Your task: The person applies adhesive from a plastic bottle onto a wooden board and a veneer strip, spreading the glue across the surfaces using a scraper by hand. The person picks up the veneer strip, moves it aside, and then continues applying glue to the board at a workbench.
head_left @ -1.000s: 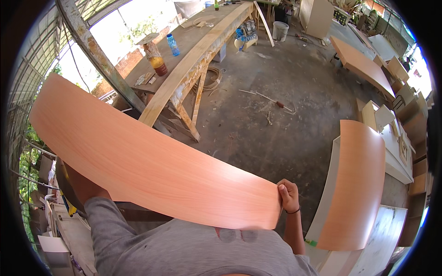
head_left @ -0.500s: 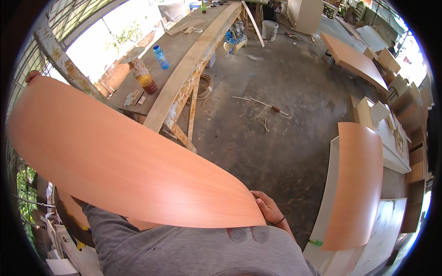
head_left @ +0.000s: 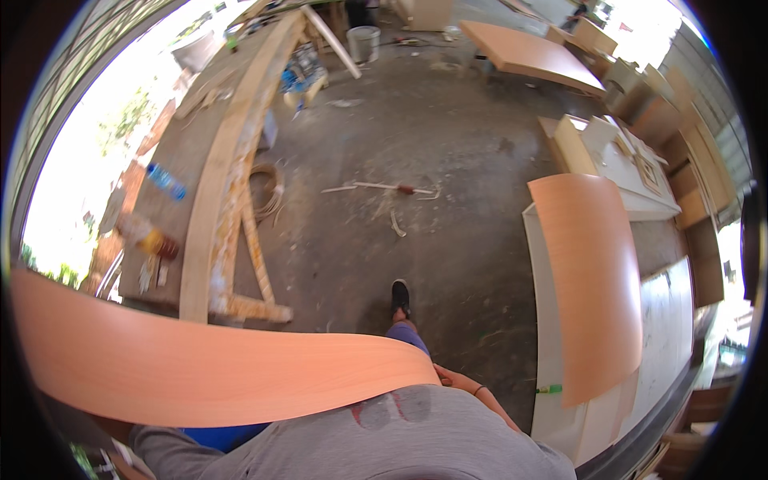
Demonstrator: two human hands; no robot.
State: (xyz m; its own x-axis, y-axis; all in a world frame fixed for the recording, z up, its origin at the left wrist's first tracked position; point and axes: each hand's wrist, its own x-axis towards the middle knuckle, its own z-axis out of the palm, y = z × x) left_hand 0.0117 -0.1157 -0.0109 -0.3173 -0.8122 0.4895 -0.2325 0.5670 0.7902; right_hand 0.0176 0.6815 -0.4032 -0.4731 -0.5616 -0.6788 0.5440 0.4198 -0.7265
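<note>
Head view: right hand (head_left: 458,379) gripping sheet (head_left: 208,368) end, held across body; left hand hidden, grip impossible to tell. Could buckle or clip bench (head_left: 216,208) corner if swung carelessly.

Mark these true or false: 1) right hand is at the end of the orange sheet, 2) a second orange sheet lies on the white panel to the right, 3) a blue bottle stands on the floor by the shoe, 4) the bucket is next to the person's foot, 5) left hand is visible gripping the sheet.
1) True. The right hand sits at the end of the orange sheet.
2) True. The second orange sheet lies on the white panel.
3) False. The blue bottle lies on the wooden workbench, far from the shoe.
4) False. The bucket stands at the far end of the floor.
5) False. The left hand is out of sight behind the sheet.
</note>
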